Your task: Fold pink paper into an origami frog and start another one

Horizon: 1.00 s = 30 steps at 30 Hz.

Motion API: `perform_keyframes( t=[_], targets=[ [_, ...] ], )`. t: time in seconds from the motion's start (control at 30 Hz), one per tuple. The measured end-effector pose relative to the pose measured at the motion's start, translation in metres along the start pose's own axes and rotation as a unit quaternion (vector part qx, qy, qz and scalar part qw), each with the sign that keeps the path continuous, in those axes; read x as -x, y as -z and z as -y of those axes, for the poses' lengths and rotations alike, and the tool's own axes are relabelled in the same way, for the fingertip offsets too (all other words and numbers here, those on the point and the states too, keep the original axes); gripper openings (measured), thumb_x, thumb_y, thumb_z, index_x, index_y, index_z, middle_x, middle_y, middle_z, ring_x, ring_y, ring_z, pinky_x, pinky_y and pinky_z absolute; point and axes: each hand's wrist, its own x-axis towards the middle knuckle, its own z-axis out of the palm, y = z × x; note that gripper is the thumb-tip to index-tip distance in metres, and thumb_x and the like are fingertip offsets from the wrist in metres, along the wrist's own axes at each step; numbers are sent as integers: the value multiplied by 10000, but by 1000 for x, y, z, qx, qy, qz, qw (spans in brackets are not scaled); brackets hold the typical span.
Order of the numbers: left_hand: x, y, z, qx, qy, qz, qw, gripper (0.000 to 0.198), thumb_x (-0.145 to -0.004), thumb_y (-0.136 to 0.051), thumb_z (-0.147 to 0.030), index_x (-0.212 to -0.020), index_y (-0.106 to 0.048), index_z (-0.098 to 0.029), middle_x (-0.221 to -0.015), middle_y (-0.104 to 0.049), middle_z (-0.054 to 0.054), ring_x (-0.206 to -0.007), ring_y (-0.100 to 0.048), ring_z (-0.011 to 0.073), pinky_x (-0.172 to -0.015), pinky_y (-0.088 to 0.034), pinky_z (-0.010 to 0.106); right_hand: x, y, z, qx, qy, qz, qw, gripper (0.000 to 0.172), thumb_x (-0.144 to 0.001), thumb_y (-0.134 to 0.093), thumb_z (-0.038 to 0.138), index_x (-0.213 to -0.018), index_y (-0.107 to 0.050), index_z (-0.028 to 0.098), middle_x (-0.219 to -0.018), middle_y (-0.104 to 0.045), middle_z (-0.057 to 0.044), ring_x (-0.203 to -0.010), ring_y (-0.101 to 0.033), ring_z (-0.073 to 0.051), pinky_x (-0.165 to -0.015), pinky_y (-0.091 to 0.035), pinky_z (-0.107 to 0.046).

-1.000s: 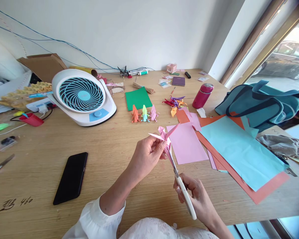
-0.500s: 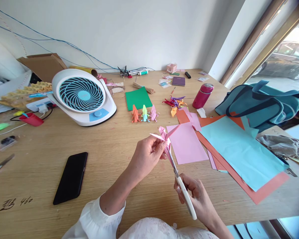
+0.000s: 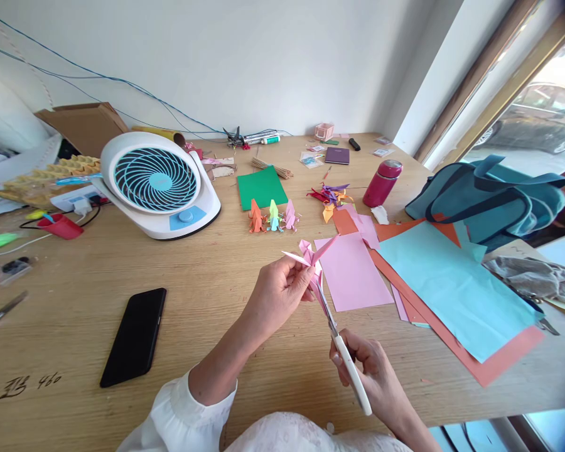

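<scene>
My left hand point(image 3: 277, 295) pinches a folded pink origami piece point(image 3: 312, 257) above the wooden table point(image 3: 207, 276). My right hand point(image 3: 371, 373) is wrapped round the white handles of a pair of scissors point(image 3: 343, 355). The blades reach up into the lower part of the pink piece. A flat pink sheet point(image 3: 353, 273) lies just right of the piece. Three small folded figures, orange point(image 3: 255, 216), green point(image 3: 274, 215) and pink point(image 3: 290, 215), stand in a row farther back.
A black phone point(image 3: 134, 336) lies to the left. A white desk fan point(image 3: 157, 182) stands behind it. Light blue point(image 3: 456, 285) and orange point(image 3: 480, 367) sheets, a teal bag point(image 3: 489, 198), a red flask point(image 3: 382, 182), a green sheet point(image 3: 261, 186) and a pile of folded paper point(image 3: 330, 194) fill the right and back.
</scene>
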Motion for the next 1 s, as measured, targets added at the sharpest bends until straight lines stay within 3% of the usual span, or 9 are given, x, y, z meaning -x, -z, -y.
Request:
perform_keyframes(
  t=[1.0],
  targets=[
    [-3,1,2,30,11,31,999,329,-867,-626,-471,-820,-600,-146,-719,-655,6,-571,-637,94,-580,-584,206,2,-2,1,-21,10,-1,1000,315,-887,-543,450,-715,-563,187,-575,-487,27,-554,-441,-121,-544,-342,-248]
  ],
)
